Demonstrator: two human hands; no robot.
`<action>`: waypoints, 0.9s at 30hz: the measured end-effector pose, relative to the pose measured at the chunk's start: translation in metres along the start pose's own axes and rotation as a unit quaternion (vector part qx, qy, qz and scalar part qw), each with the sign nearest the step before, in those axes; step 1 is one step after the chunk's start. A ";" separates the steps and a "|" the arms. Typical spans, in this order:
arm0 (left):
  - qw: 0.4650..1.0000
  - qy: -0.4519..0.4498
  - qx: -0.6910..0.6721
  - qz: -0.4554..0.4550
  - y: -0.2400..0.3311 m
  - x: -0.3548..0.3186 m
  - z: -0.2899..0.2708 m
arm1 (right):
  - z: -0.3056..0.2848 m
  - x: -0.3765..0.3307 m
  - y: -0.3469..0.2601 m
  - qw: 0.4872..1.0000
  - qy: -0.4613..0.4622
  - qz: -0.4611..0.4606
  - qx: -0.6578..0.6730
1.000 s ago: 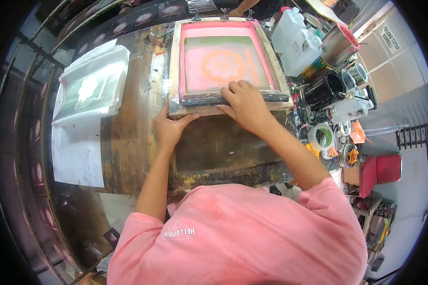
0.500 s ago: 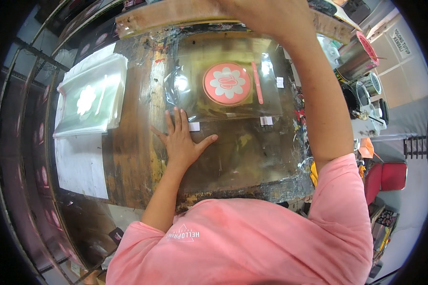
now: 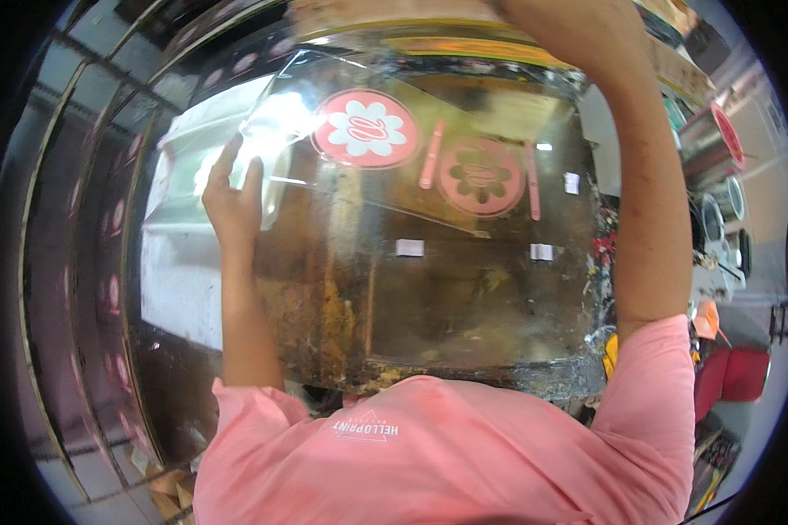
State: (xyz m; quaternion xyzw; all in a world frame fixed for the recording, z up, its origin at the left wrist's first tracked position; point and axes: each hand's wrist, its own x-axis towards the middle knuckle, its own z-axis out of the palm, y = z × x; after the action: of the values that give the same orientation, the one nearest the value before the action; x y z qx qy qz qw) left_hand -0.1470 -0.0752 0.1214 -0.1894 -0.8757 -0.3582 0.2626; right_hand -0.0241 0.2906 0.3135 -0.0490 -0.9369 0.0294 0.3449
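Two hands engaged: left hand [image 3: 234, 197] pinches the near-left edge of a clear printed film sheet [image 3: 368, 166], tilted up off the stained table [image 3: 429, 324], while right hand [image 3: 578, 26] grips the raised screen frame [image 3: 385, 13]; the peel goes best slow and level, wet print untouched.

The desk [image 3: 341, 315] is a worn, ink-stained wooden top with rusty brown streaks and a crusted front edge. On it lies a glossy clear plate [image 3: 490, 289] showing a faint pink flower disc [image 3: 480, 177], two pink bars beside it, and small white tape tabs [image 3: 409, 248].
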 end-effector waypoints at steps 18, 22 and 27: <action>0.968 -0.111 0.222 0.037 -0.108 -0.039 -0.047 | 0.009 -0.020 0.001 0.999 -0.008 -0.029 -0.036; 0.961 -0.154 0.227 0.027 -0.086 -0.054 -0.045 | 0.013 -0.015 0.001 0.999 0.019 -0.050 -0.005; 0.976 -0.151 0.156 -0.017 -0.068 0.002 -0.065 | 0.017 -0.019 0.007 0.999 0.005 -0.035 0.001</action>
State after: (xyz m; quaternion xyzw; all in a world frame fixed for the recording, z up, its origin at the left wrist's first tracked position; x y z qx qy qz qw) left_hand -0.1632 -0.1683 0.1264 -0.1833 -0.9533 -0.1891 0.1476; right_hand -0.0204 0.2951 0.2875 -0.0161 -0.9363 0.0178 0.3505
